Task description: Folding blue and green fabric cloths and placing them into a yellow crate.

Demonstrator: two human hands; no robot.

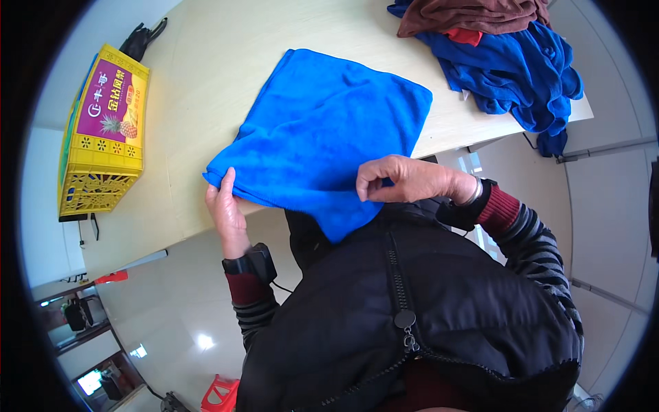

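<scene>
A bright blue towel, folded in layers with soft creases, lies spread over the table, and its near edge hangs past the table's front toward my body. My left hand is closed at the towel's near left corner, the thumb and fingers pinching the layered edge. Along the near right side, my right hand has its fingers curled and pinched on the towel's edge, close to the front of my black vest.
On the pale table, a yellow plastic crate stands at the left, with a black object behind it. Heaped blue cloths and a brown cloth lie at the far right. A red stool is on the floor.
</scene>
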